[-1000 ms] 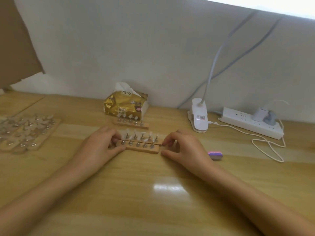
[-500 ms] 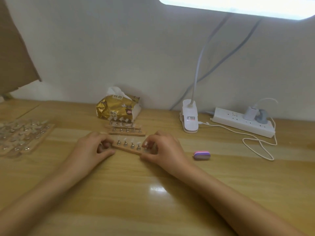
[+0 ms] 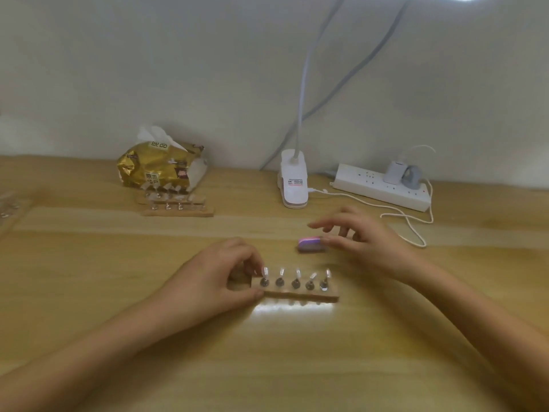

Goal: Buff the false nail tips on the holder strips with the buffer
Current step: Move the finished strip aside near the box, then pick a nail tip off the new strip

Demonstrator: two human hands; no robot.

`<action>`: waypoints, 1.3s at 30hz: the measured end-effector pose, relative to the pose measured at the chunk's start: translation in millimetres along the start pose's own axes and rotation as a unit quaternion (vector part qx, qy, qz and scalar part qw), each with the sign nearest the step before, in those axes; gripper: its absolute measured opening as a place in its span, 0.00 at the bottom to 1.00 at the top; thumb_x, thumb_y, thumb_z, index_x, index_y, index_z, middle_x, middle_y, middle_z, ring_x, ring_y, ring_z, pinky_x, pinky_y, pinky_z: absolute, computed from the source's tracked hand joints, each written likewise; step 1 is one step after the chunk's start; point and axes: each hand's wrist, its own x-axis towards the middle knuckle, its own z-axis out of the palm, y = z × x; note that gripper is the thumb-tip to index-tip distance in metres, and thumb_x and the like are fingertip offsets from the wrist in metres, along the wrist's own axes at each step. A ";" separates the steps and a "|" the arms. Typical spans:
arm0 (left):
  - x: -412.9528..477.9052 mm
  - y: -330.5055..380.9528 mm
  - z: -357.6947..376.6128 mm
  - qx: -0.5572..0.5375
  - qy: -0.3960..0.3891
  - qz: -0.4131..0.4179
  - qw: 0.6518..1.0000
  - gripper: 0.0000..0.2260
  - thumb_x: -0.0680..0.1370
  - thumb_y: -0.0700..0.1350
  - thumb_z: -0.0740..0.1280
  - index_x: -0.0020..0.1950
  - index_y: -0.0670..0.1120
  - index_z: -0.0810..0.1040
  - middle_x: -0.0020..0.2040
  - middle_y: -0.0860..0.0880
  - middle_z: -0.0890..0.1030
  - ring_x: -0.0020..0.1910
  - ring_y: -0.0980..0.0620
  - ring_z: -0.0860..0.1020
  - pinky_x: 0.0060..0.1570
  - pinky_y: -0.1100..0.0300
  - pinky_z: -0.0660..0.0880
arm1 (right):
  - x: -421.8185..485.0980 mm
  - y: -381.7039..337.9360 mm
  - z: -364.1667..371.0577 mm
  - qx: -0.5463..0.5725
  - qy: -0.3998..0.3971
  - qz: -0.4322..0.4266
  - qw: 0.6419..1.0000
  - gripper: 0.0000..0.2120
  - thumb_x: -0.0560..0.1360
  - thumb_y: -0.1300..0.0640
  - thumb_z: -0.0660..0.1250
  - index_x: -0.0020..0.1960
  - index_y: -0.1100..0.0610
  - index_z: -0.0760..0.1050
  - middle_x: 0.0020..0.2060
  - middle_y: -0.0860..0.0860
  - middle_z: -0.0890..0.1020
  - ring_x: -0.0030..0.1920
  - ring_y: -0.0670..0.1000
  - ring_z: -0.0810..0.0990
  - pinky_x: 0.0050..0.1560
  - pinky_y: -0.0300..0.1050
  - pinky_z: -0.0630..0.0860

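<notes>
Stretching across the view, a glossy wooden table is carrying everything. A crinkled gold tissue pack is sitting by the wall; its printed characters are too blurred to read with confidence. A white power strip is lying to the right, beside a white lamp clip bearing a small red-banded label. The left hand is pinching the left end of the nearest holder strip, a flat wooden bar. The right hand is hovering with fingers spread, its thumb seemingly touching the buffer, a pink-and-purple block lying just behind that strip. Two spare strips are lying before the pack. Five clear nail tips are standing on metal studs.
</notes>
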 end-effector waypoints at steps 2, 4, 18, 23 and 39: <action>2.0 3.2 0.1 -0.031 -0.013 -0.013 0.999 0.12 0.68 0.50 0.78 0.47 0.57 0.79 0.47 0.59 0.77 0.46 0.67 0.75 0.43 0.75 0.69 | 0.4 3.9 13.4 -0.005 -0.014 -0.017 1.000 0.10 0.78 0.57 0.70 0.58 0.51 0.83 0.51 0.48 0.79 0.45 0.46 0.76 0.45 0.30 0.69; 2.6 4.3 0.8 -0.079 -0.006 -0.032 0.996 0.11 0.68 0.48 0.79 0.46 0.56 0.81 0.46 0.59 0.79 0.45 0.64 0.77 0.43 0.72 0.72 | -1.6 7.6 20.1 0.011 0.007 -0.045 0.999 0.07 0.76 0.58 0.73 0.54 0.52 0.85 0.48 0.48 0.81 0.44 0.46 0.77 0.44 0.31 0.70; 14.7 10.2 0.0 -0.054 0.107 0.012 0.993 0.02 0.76 0.50 0.71 0.45 0.55 0.80 0.45 0.59 0.84 0.43 0.59 0.80 0.40 0.72 0.71 | 7.4 22.6 11.2 0.138 0.098 -0.020 0.985 0.10 0.72 0.57 0.78 0.52 0.49 0.84 0.45 0.42 0.84 0.45 0.43 0.81 0.41 0.37 0.76; 55.1 0.6 9.5 -0.151 0.104 -0.086 0.979 0.04 0.74 0.43 0.75 0.42 0.52 0.83 0.40 0.60 0.83 0.33 0.57 0.76 0.38 0.60 0.75 | 22.6 5.6 31.9 0.205 0.094 -0.039 0.974 0.05 0.74 0.57 0.76 0.50 0.54 0.84 0.48 0.47 0.84 0.47 0.44 0.81 0.43 0.39 0.78; 55.8 -11.3 22.1 -0.146 0.135 -0.053 0.979 0.04 0.69 0.48 0.78 0.38 0.51 0.85 0.33 0.61 0.80 0.24 0.60 0.68 0.29 0.67 0.62 | 25.3 5.1 49.3 0.167 0.111 -0.159 0.967 0.07 0.73 0.64 0.76 0.49 0.55 0.84 0.45 0.51 0.84 0.48 0.51 0.81 0.43 0.44 0.76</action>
